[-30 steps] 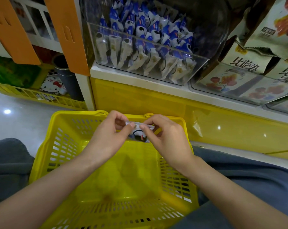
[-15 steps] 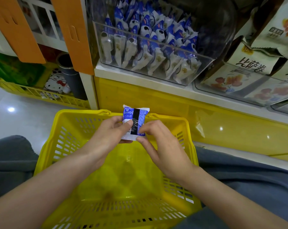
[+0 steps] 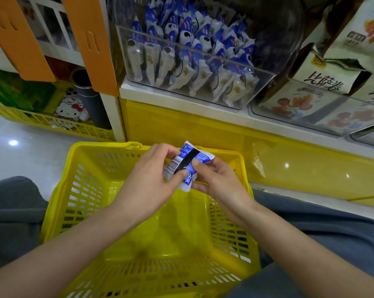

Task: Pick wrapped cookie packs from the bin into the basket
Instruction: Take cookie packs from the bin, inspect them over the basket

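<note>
A blue-and-white wrapped cookie pack (image 3: 187,163) with a black stripe and a barcode is held tilted over the far end of the yellow basket (image 3: 89,203). My left hand (image 3: 149,179) pinches its left side, thumb on the front. My right hand (image 3: 216,179) pinches its right side from below. The basket's floor shows nothing in it. On the shelf above stands a clear bin (image 3: 138,67) packed with several more such packs (image 3: 194,59).
A second clear bin (image 3: 310,123) of snack bags sits to the right on the yellow shelf unit (image 3: 203,130). At the left are an orange panel (image 3: 91,44), a grey tube (image 3: 89,95) and a low yellow rack (image 3: 52,123). My grey-trousered legs flank the basket.
The pack was turned over from edge-on to its printed back, then tilted to the right. Both hands stayed over the basket's far end and the view moved closer to the shelf.
</note>
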Demonstrator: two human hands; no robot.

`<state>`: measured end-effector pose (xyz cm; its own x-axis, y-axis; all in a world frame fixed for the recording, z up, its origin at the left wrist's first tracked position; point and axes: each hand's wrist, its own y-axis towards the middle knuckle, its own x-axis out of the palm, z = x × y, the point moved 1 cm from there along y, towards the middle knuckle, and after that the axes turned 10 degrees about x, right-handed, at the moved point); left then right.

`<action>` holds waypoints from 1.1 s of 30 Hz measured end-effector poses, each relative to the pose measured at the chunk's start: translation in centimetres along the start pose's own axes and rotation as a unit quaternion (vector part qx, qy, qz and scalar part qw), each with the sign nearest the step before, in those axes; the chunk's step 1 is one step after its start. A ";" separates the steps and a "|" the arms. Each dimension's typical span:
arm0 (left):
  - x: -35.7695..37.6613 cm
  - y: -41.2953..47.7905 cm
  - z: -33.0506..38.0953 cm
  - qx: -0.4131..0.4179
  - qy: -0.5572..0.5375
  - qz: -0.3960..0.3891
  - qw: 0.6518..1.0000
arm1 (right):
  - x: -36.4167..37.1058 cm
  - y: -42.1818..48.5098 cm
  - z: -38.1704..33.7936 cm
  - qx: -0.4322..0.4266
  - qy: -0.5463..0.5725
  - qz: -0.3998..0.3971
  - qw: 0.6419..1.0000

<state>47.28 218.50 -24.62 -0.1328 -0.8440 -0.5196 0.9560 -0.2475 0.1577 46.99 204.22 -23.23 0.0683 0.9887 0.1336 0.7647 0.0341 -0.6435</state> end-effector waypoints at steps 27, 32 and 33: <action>-0.8 -0.1 0.3 0.041 0.163 -0.114 0.979 | 0.0 -0.9 1.9 -0.248 -0.452 0.053 0.855; -0.4 0.0 -0.1 0.036 0.223 -0.140 0.964 | -0.1 -0.8 2.1 -0.263 -0.487 0.047 0.831; -0.4 0.1 -0.1 0.035 0.206 -0.130 0.969 | -0.2 -0.7 2.2 -0.257 -0.475 0.050 0.840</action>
<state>47.42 218.87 -24.44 -0.2366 -0.4905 -0.8387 0.8828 -0.4691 0.0253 45.04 204.35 -24.43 -0.2069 0.6616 -0.7207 0.9779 0.1185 -0.1720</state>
